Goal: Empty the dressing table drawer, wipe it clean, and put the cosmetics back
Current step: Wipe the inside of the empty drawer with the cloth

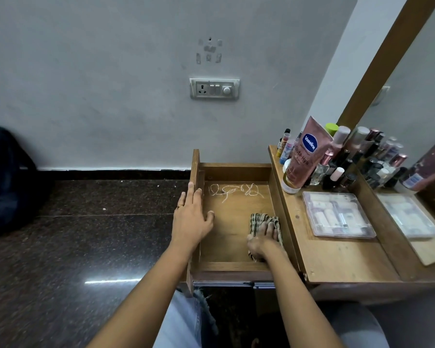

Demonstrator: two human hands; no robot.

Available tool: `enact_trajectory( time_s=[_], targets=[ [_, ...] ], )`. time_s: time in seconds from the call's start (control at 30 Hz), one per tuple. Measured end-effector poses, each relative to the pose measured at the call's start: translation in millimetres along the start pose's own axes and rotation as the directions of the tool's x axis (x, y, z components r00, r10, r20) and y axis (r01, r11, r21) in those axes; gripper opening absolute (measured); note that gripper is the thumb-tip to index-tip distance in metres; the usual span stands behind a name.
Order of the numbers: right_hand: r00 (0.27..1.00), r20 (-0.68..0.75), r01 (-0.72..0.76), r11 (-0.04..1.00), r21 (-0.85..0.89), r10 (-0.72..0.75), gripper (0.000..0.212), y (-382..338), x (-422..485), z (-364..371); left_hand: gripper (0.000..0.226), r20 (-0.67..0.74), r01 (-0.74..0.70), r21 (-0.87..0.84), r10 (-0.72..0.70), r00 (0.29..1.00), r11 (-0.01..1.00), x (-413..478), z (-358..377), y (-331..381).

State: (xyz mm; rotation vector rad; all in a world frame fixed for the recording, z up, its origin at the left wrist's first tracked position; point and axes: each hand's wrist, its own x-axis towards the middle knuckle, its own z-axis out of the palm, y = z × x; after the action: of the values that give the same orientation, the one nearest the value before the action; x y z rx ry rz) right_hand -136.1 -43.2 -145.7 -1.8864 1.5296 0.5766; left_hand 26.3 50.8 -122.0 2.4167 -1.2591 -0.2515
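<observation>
Head cam: drawer (236,173) is out and bare of cosmetics, sitting left of the tabletop (337,259). L hand (191,217) lies flat, fingers straight, along its left wall, bracing it. R hand (264,239), fingers flat, presses the checked cloth (258,219) onto the floor by the right wall, near end. White scribble marks (234,192) at the far end aren't wiped yet. Cloth's soft and limp, prob bunches, so palm it flat, don't pinch. Cosmetics (309,156) wait on the tabletop, right. Small bottles (337,174) look fragile, so take them by the body.
</observation>
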Motion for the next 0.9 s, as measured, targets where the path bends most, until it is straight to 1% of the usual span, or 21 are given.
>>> enact_trajectory(
  time_s=[0.1,0.23,0.37,0.43,0.53,0.63,0.7,0.77,0.8,0.87,0.9],
  targets=[
    [0.997,0.063,0.037,0.999,-0.005,-0.036,0.064,-1.6,10.9,-19.3,0.07,-0.008,0.004,-0.001,-0.004,1.0,1.0,0.3,-0.3,0.5],
    [0.995,0.081,0.062,0.998,0.015,-0.063,0.06,-14.1,20.5,-47.3,0.071,-0.008,0.005,-0.033,-0.006,1.0,0.999,-1.0,-1.0,1.3],
    [0.992,-0.019,0.122,0.991,0.048,-0.121,0.07,-31.0,29.6,-61.9,0.071,-0.025,0.007,-0.051,-0.008,1.0,0.999,-1.5,0.4,0.5],
    [0.987,-0.035,0.155,0.987,0.037,-0.154,0.072,-36.2,31.6,-63.7,0.071,-0.025,0.012,-0.043,-0.013,1.0,0.999,-1.3,0.9,0.6],
    [0.973,-0.042,0.225,0.974,-0.04,-0.226,0.074,-44.3,28.3,-52.5,0.071,-0.023,0.017,-0.049,-0.018,1.0,0.999,0.4,1.0,1.0],
    [0.962,-0.056,0.26,0.959,-0.116,-0.267,0.072,-52.6,17.2,-23.0,0.07,-0.022,0.016,-0.052,-0.017,1.0,0.999,-0.6,-0.3,1.4],
    [0.967,-0.053,0.239,0.959,-0.151,-0.249,0.072,-51.2,9.7,-4.6,0.07,-0.019,0.017,-0.052,-0.018,1.0,0.999,-1.5,-0.9,0.2],
    [0.983,-0.038,0.172,0.971,-0.167,-0.18,0.074,-43.2,1.1,5.8,0.07,-0.017,0.013,-0.058,-0.014,1.0,0.998,-1.7,-0.9,-0.2],
    [0.99,-0.036,0.127,0.982,-0.137,-0.133,0.072,-38.5,-2.5,7.3,0.069,-0.017,0.01,-0.06,-0.011,1.0,0.998,-1.2,-1.1,0.2],
    [0.999,-0.032,0.037,0.996,-0.086,-0.04,0.055,-28.9,-9.8,6.1,0.069,-0.016,0.01,-0.056,-0.011,1.0,0.998,-0.3,-1.1,1.1],
    [0.999,-0.039,-0.019,0.993,-0.115,0.015,0.048,-26.2,-13.3,4.4,0.069,-0.017,0.013,-0.054,-0.014,1.0,0.998,0.1,-1.1,1.2]
  ],
)
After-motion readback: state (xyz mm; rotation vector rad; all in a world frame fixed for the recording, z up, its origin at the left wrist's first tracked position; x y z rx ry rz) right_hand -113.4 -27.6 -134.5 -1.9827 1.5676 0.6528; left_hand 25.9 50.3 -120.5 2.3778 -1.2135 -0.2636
